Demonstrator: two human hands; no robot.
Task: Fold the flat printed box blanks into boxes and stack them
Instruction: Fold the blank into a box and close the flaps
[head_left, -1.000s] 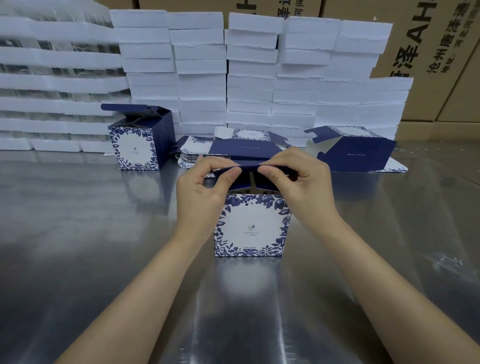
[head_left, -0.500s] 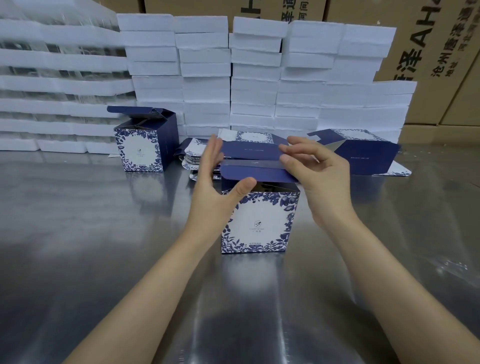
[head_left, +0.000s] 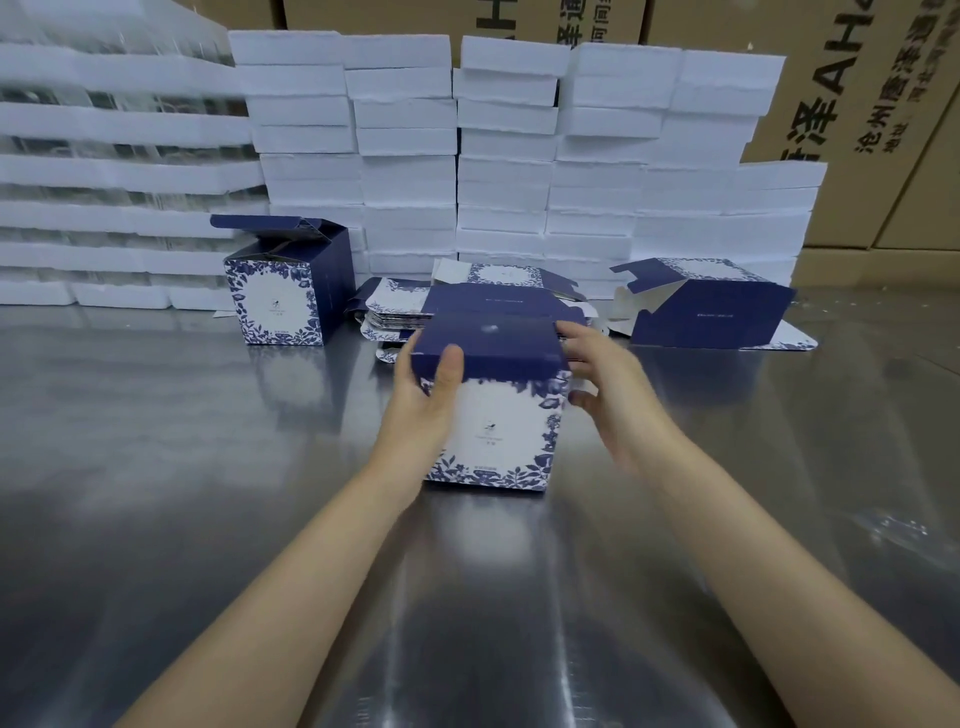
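While left hand (head_left: 421, 410) grips box (head_left: 498, 431), cartons (head_left: 883, 62) reading "AH", "沧州"

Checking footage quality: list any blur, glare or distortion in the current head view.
Head view: the right hand is smeared by motion blur; the lid of the box looks soft too; the metal table throws broad glare and reflections; wide-angle distortion bows the white foam stacks at the left.

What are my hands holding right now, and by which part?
The left hand holds the folded box by its upper left corner, thumb on the front. The right hand is open beside its right side; contact cannot be told.
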